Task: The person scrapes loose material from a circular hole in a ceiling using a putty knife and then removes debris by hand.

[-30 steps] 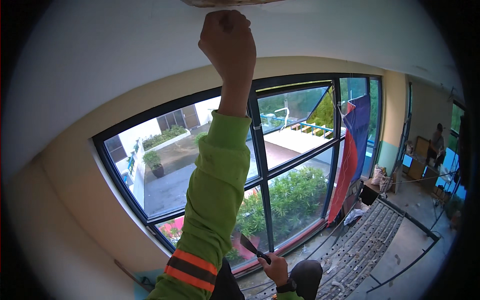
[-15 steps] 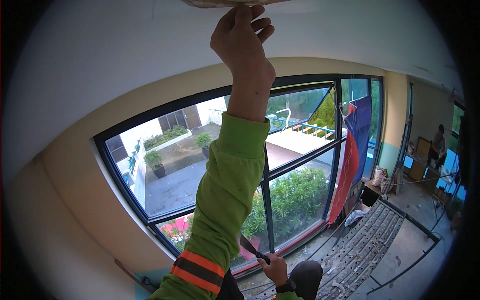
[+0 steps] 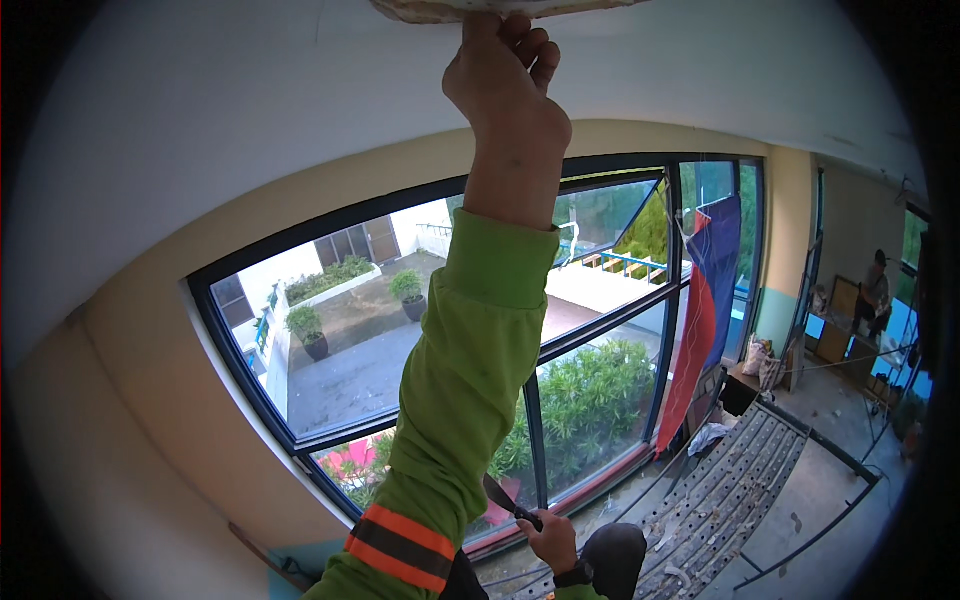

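Note:
Raised overhead, my left hand (image 3: pixel 510 75) reaches up to a rough, broken-edged patch (image 3: pixel 430 12) in the pale ceiling (image 3: pixel 250 90). Its fingers are curled in against the edge of that patch, and the fingertips are partly hidden, so what they pinch cannot be made out. Low down near my knee (image 3: pixel 612 555), my right hand (image 3: pixel 555 542) is closed around the dark handle of a putty knife (image 3: pixel 500 494). The blade points up and to the left, partly in front of the window, apart from any surface.
A perforated metal scaffold plank (image 3: pixel 720 480) with debris on it runs off to the right. A large dark-framed window (image 3: pixel 535 350) stands ahead, one pane tilted out. A red and blue cloth (image 3: pixel 700 320) hangs beside it. Another person (image 3: pixel 875 295) is far right, near sacks (image 3: pixel 762 365).
My left hand has shifted slightly right along the patch edge, and its wrist has turned a little. More of the patch shows. My right hand with the putty knife has barely moved.

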A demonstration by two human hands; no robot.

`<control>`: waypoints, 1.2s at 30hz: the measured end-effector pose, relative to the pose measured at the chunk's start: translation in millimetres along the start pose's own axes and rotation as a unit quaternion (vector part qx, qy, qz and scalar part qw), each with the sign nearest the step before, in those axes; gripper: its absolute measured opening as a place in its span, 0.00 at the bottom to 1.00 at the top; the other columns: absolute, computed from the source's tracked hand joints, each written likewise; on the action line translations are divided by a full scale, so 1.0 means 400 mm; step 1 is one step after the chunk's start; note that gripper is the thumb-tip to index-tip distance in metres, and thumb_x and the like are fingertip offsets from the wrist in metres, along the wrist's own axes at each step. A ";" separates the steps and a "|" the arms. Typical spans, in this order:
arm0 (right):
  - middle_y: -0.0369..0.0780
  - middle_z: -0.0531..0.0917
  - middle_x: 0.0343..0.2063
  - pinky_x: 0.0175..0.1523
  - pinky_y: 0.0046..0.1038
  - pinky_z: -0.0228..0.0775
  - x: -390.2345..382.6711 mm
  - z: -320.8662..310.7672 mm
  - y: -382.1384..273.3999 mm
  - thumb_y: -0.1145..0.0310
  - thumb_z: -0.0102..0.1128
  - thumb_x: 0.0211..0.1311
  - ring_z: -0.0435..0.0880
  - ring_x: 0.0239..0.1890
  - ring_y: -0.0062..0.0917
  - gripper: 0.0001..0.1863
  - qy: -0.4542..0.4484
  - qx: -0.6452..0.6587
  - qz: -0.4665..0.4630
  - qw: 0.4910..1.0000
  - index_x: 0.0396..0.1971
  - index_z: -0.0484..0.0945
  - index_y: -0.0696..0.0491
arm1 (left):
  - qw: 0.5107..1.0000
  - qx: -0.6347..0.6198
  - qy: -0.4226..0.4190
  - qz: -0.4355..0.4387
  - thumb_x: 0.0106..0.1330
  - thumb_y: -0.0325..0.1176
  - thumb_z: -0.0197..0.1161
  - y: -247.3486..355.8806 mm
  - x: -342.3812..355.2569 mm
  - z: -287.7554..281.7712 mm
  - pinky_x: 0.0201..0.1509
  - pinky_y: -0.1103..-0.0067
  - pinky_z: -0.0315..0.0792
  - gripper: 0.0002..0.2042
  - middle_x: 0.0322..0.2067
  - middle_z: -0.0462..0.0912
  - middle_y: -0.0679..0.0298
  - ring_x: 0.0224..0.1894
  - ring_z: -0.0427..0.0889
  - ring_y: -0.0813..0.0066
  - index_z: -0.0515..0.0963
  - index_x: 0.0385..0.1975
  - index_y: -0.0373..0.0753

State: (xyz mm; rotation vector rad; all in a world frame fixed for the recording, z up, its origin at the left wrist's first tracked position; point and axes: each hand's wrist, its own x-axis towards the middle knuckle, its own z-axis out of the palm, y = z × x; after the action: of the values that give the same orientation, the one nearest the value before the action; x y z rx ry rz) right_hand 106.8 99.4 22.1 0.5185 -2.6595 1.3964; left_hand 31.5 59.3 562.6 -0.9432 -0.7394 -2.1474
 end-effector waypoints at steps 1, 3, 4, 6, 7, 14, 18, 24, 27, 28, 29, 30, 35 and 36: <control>0.48 0.81 0.21 0.31 0.40 0.70 0.000 -0.001 -0.001 0.53 0.64 0.52 0.81 0.27 0.43 0.18 -0.005 0.001 0.004 1.000 0.31 0.81 0.55 | 1.000 -0.007 -0.003 -0.003 0.63 0.33 0.58 0.000 0.005 -0.005 0.32 0.81 0.69 0.06 0.27 0.77 0.66 0.27 0.73 0.76 0.73 0.29 0.38; 0.48 0.81 0.21 0.31 0.40 0.70 0.002 -0.002 -0.001 0.53 0.64 0.52 0.81 0.27 0.43 0.18 0.000 0.003 0.004 1.000 0.31 0.80 0.55 | 1.000 -0.015 -0.007 -0.008 0.63 0.34 0.58 0.001 0.006 -0.006 0.32 0.81 0.69 0.06 0.26 0.77 0.66 0.27 0.73 0.76 0.73 0.29 0.38; 0.48 0.81 0.21 0.31 0.40 0.70 0.003 -0.003 -0.001 0.53 0.64 0.52 0.81 0.27 0.43 0.18 0.004 0.007 0.003 1.000 0.31 0.80 0.55 | 1.000 -0.009 0.002 0.006 0.62 0.32 0.56 0.001 0.002 -0.002 0.31 0.80 0.71 0.06 0.27 0.76 0.64 0.27 0.74 0.74 0.72 0.31 0.36; 0.48 0.81 0.21 0.30 0.40 0.70 0.004 -0.007 -0.003 0.53 0.64 0.52 0.81 0.26 0.43 0.18 0.003 0.007 0.003 1.000 0.31 0.81 0.55 | 1.000 -0.003 0.011 0.021 0.61 0.30 0.53 0.005 -0.013 0.003 0.30 0.79 0.73 0.07 0.28 0.75 0.62 0.28 0.75 0.72 0.70 0.33 0.33; 0.47 0.81 0.20 0.30 0.40 0.70 0.005 -0.007 -0.004 0.53 0.64 0.52 0.81 0.26 0.43 0.18 0.002 0.007 0.001 1.000 0.31 0.81 0.55 | 1.000 -0.005 0.001 0.007 0.61 0.30 0.53 0.009 -0.027 0.004 0.30 0.78 0.72 0.06 0.27 0.73 0.63 0.28 0.73 0.72 0.70 0.32 0.34; 0.48 0.81 0.21 0.32 0.40 0.70 0.002 0.001 0.001 0.53 0.64 0.52 0.81 0.27 0.43 0.18 -0.004 0.015 0.004 1.000 0.31 0.80 0.55 | 0.999 0.009 -0.041 0.007 0.62 0.30 0.54 0.013 -0.041 -0.018 0.34 0.78 0.73 0.07 0.31 0.74 0.61 0.30 0.72 0.72 0.70 0.36 0.33; 0.48 0.81 0.21 0.32 0.40 0.71 0.001 -0.003 -0.004 0.53 0.64 0.52 0.81 0.28 0.44 0.18 -0.009 0.001 0.011 1.000 0.30 0.80 0.55 | 0.998 0.034 -0.041 0.025 0.62 0.30 0.55 0.014 -0.037 -0.023 0.35 0.77 0.74 0.08 0.33 0.76 0.61 0.31 0.73 0.72 0.71 0.38 0.33; 0.48 0.81 0.21 0.32 0.41 0.70 0.005 0.008 0.010 0.53 0.64 0.52 0.81 0.28 0.44 0.18 -0.007 -0.002 0.008 1.000 0.30 0.80 0.55 | 0.995 0.071 -0.039 0.056 0.60 0.30 0.58 0.014 -0.039 -0.015 0.35 0.77 0.73 0.09 0.31 0.78 0.61 0.31 0.74 0.73 0.73 0.37 0.33; 0.48 0.81 0.21 0.31 0.41 0.70 0.006 0.010 0.015 0.53 0.64 0.52 0.81 0.27 0.44 0.19 -0.002 -0.004 0.003 1.000 0.30 0.80 0.56 | 0.994 0.077 -0.039 0.066 0.59 0.30 0.57 0.010 -0.033 -0.008 0.34 0.78 0.73 0.08 0.29 0.77 0.61 0.30 0.74 0.73 0.72 0.35 0.34; 0.48 0.81 0.20 0.31 0.41 0.70 0.004 0.011 0.015 0.53 0.64 0.52 0.81 0.27 0.44 0.19 0.000 -0.004 0.001 1.000 0.30 0.80 0.56 | 0.994 0.078 -0.030 0.064 0.59 0.30 0.57 0.009 -0.029 -0.006 0.34 0.78 0.73 0.08 0.29 0.76 0.62 0.30 0.74 0.74 0.72 0.34 0.34; 0.48 0.81 0.20 0.31 0.41 0.70 0.003 0.012 0.014 0.53 0.64 0.52 0.81 0.27 0.44 0.19 0.000 -0.004 0.001 1.000 0.30 0.80 0.56 | 0.995 0.080 -0.021 0.062 0.58 0.31 0.57 0.008 -0.027 -0.006 0.34 0.78 0.72 0.08 0.28 0.75 0.63 0.30 0.74 0.74 0.72 0.33 0.34; 0.48 0.80 0.20 0.31 0.41 0.70 0.003 0.012 0.014 0.53 0.64 0.52 0.81 0.27 0.44 0.19 0.001 0.000 0.000 1.000 0.29 0.80 0.56 | 0.995 0.080 -0.021 0.062 0.58 0.31 0.57 0.008 -0.030 0.000 0.34 0.78 0.72 0.08 0.28 0.75 0.63 0.30 0.74 0.74 0.72 0.33 0.34; 0.48 0.80 0.20 0.31 0.41 0.70 0.001 0.007 0.009 0.53 0.64 0.52 0.81 0.26 0.44 0.19 0.002 0.010 -0.007 1.000 0.29 0.80 0.56 | 0.999 0.029 0.018 0.036 0.58 0.31 0.53 0.006 -0.033 0.014 0.33 0.75 0.71 0.06 0.26 0.71 0.62 0.30 0.72 0.71 0.69 0.28 0.36; 0.48 0.80 0.20 0.30 0.41 0.70 0.002 0.006 0.008 0.53 0.64 0.52 0.81 0.26 0.44 0.19 0.001 0.012 -0.004 1.000 0.29 0.80 0.56 | 0.999 0.028 0.017 0.036 0.58 0.31 0.53 0.002 -0.031 0.010 0.33 0.75 0.71 0.06 0.26 0.71 0.62 0.30 0.72 0.71 0.69 0.28 0.36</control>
State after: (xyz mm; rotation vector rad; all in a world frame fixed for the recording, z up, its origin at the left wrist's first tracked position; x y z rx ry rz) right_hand 105.2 99.1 18.3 0.5290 -2.6390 1.4271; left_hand 40.3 66.1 555.4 -0.8883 -0.7344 -2.0641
